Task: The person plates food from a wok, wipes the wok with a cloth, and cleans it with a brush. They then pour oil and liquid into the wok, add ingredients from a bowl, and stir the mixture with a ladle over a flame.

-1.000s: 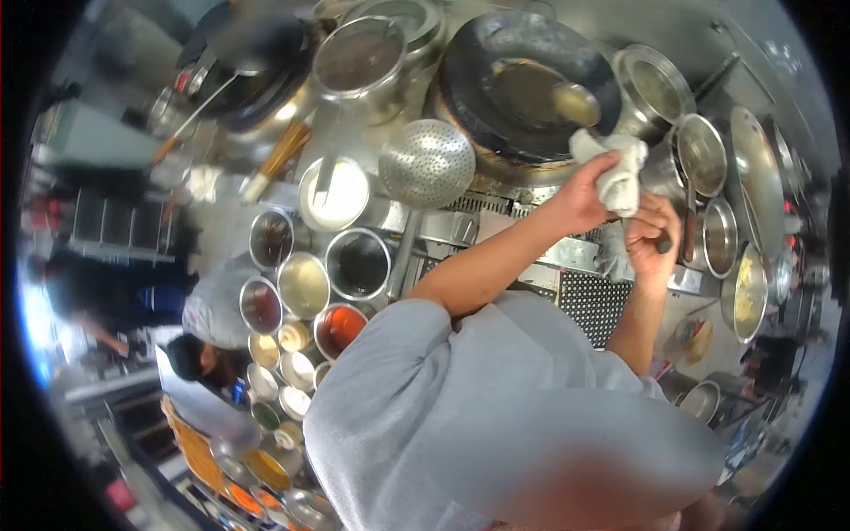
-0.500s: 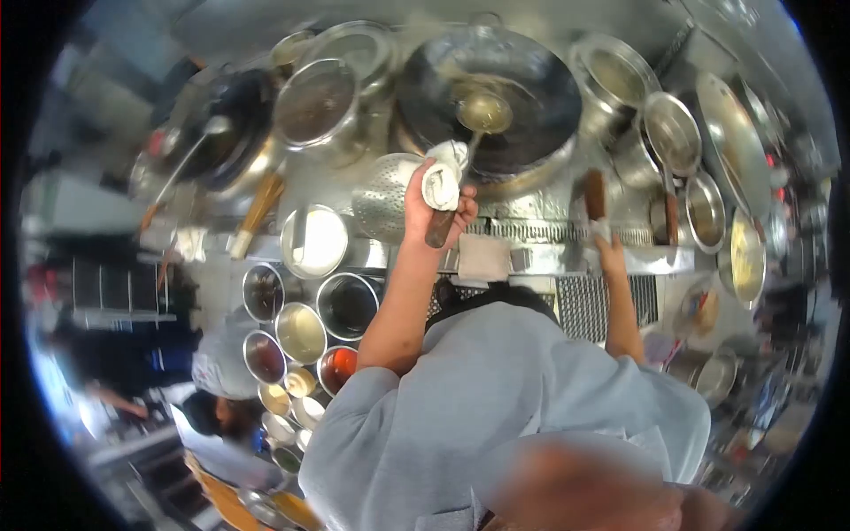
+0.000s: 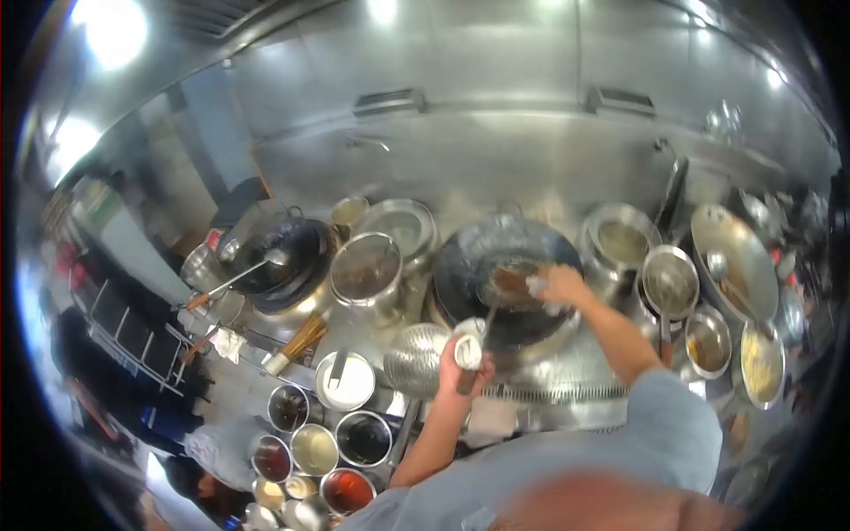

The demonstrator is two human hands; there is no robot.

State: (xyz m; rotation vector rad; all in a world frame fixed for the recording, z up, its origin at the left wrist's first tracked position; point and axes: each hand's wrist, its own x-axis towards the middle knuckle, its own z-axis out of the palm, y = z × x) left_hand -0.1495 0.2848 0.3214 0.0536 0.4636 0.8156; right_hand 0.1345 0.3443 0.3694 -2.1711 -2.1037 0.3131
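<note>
Big dark wok (image 3: 505, 265) at the middle of the stove line, round-bottomed, with a brownish brush (image 3: 513, 283) lying inside it. Right hand (image 3: 560, 288) reaching into the wok from its right rim, fingers closed around the brush's end, though too blurred to tell how tightly. Left hand (image 3: 465, 367) just below the wok's near rim, wrapped firmly around a folded white cloth (image 3: 469, 345) together with the brown handle (image 3: 467, 379) of a ladle whose shaft runs up into the wok. Perforated steel skimmer (image 3: 416, 358) lying just left of that hand, beside the wok's lower left edge. Steel pot (image 3: 367, 270) with dark contents standing close to the wok's left side, a lidded pot (image 3: 403, 226) behind it. Second, smaller black wok (image 3: 283, 257) further left, a long-handled ladle resting in it. Pot of pale liquid (image 3: 622, 241) touching on the wok's upper right, and a small pan (image 3: 670, 281) just beyond. Cluster of round seasoning tubs (image 3: 319, 442) well below and left of the wok, holding dark, pale and red contents. Another person (image 3: 208, 451) partly visible at the lower left, far from the wok.
</note>
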